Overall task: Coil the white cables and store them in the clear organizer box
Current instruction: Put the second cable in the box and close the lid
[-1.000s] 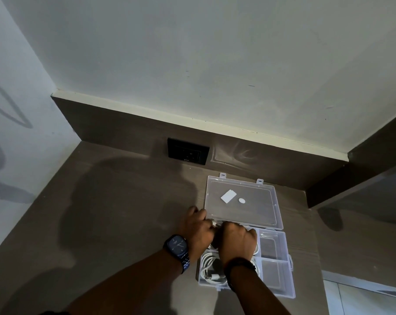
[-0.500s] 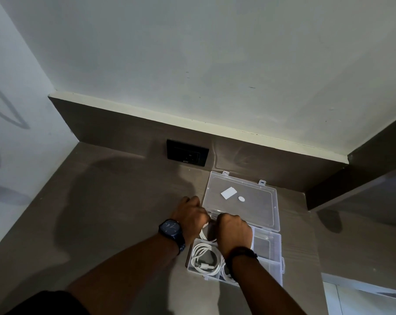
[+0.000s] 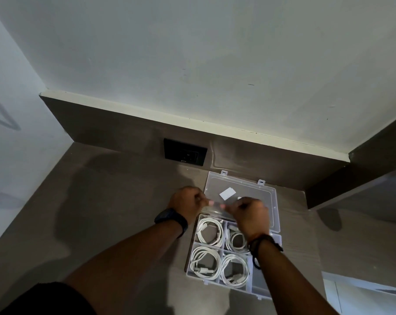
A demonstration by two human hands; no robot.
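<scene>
The left hand [image 3: 188,202] and the right hand [image 3: 249,212] meet just above the far edge of the clear box [image 3: 217,251], knuckles up and fingers curled in. Both look closed, pinching something thin and pale stretched between them. It is blurred; it may be a last stretch of white cable or the near edge of the lid [image 3: 242,192], and I cannot tell which. Held this way, side by side over the hinge line, the hands seem placed either to tuck a final loop down or to begin swinging the lid over.

Below them the box sits on the brown bench [image 3: 124,212], near its back right corner, with the lid laid open and flat toward the wall. Four coiled cables [image 3: 209,231] lie in separate compartments on the left side of the box, each wound into a neat ring so it fits within its dividers. The right forearm hides part of the compartments further right. The job looks nearly done. A dark socket plate [image 3: 185,151] sits on the upstand behind.
</scene>
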